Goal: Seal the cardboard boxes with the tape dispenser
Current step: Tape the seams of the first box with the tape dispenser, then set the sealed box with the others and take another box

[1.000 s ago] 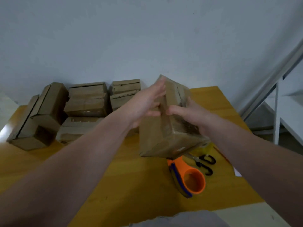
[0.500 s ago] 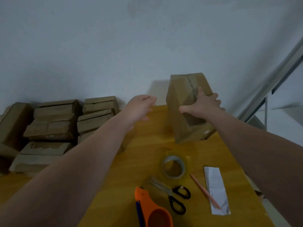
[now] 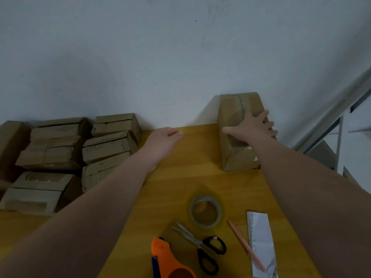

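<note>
A taped cardboard box (image 3: 233, 109) rests on the yellow table (image 3: 196, 157) at the far right, against the wall. My right hand (image 3: 251, 127) lies flat on its top with fingers spread and thumb out to the left. My left hand (image 3: 162, 141) hovers over the table's middle, fingers loosely curled, holding nothing. The orange tape dispenser (image 3: 168, 259) lies at the near edge, partly cut off by the frame. A roll of clear tape (image 3: 205, 211) lies flat beyond it.
Several cardboard boxes (image 3: 108, 141) are stacked at the back left. Black-handled scissors (image 3: 202, 249), a pink pencil (image 3: 246, 245) and a white paper strip (image 3: 261, 241) lie at the near right. A grey metal frame (image 3: 331, 125) stands right of the table.
My right hand carried the box from in front of me to the table's far right and set it down. My left hand let go of it and drew back.
</note>
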### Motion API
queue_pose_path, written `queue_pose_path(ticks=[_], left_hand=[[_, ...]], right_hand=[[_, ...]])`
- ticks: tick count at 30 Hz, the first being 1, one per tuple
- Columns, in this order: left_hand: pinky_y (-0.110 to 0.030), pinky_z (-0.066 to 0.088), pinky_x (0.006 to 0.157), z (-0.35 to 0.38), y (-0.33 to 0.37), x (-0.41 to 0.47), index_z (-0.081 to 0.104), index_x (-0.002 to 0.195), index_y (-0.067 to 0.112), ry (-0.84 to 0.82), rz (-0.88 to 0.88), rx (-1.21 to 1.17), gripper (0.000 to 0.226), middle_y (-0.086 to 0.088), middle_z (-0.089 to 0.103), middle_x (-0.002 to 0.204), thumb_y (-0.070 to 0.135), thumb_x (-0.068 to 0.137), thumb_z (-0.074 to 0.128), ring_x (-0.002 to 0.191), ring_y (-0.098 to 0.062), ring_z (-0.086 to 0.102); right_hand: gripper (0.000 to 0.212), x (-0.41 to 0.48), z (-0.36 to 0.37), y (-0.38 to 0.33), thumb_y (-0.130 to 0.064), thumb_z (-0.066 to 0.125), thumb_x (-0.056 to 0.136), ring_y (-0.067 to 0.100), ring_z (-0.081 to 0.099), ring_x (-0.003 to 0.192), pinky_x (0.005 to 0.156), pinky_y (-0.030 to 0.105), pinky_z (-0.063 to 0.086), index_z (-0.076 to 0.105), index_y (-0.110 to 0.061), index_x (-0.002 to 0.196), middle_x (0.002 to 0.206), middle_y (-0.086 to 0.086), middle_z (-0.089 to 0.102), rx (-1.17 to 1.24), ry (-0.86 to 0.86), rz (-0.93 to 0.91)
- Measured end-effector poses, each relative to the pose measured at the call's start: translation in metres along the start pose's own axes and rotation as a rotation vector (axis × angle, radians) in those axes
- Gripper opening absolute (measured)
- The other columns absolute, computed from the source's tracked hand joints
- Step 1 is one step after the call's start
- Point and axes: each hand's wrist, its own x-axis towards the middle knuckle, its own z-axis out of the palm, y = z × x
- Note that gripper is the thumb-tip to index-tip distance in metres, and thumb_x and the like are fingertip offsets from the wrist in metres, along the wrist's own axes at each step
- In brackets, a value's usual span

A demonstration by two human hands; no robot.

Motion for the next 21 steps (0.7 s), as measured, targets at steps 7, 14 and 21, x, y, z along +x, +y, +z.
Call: queue_pose_path(ticks=[7,14,21], left_hand=[[-0.042,0.043,0.104,-0.006,-0.016,0.002,0.060,0.127,0.019,0.025,0.022,0.091,0.033,0.001,0.062,0.124,0.034,0.099,0.049,0.114,-0.015,0.054],[-0.028,0.036,0.100,-0.028,-0.040,-0.002,0.061,0.127,0.018,0.123,0.068,0.265,0.032,0.002,0.058,0.130,0.028,0.100,0.048,0.116,-0.012,0.050],[-0.035,0.032,0.107,-0.088,-0.111,-0.001,0.053,0.135,0.012,0.255,0.094,0.511,0.041,-0.007,0.052,0.139,0.028,0.096,0.055,0.129,-0.022,0.044]], right_hand=[[0.089,0.012,0.013,0.002,-0.063,0.053,0.081,0.047,-0.006,0.144,0.110,0.068,0.002,0.016,-0.024,0.153,0.161,0.014,-0.003,-0.034,-0.006,-0.050],[0.058,-0.012,0.028,-0.039,-0.042,0.047,0.092,0.033,0.018,0.145,0.119,0.053,0.009,0.043,-0.013,0.141,0.151,0.013,0.037,0.011,0.157,-0.319],[0.046,-0.078,0.065,-0.103,-0.032,0.055,0.092,0.026,0.050,0.125,0.102,0.035,0.043,0.054,-0.015,0.136,0.139,0.009,0.053,0.162,-0.132,-0.468]])
